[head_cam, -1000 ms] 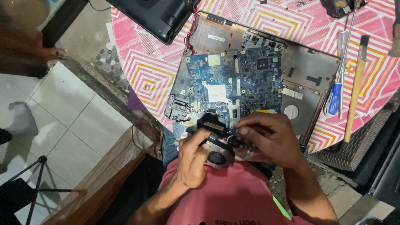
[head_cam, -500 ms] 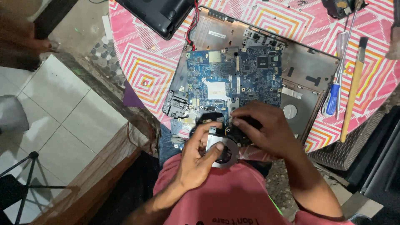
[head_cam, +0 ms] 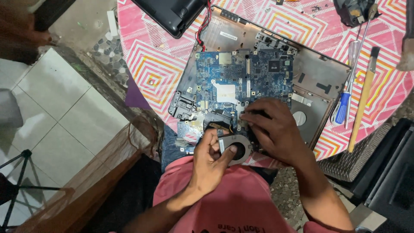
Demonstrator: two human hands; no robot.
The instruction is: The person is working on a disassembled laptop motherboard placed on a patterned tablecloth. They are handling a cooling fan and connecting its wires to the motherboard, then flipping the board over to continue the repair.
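cooling fan (head_cam: 236, 149) btwn left hand (head_cam: 210, 162), right hand (head_cam: 274, 129), over motherboard (head_cam: 241, 82)

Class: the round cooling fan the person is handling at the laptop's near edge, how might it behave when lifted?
The cooling fan, pinched by the left hand, looks thin and plastic: probably light and rigid. Its attached copper-coloured strip may bend easily.

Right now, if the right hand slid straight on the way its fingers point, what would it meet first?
The right hand points left across the blue motherboard; it would probably first meet the dark heatsink beside the fan, though depth is unclear.
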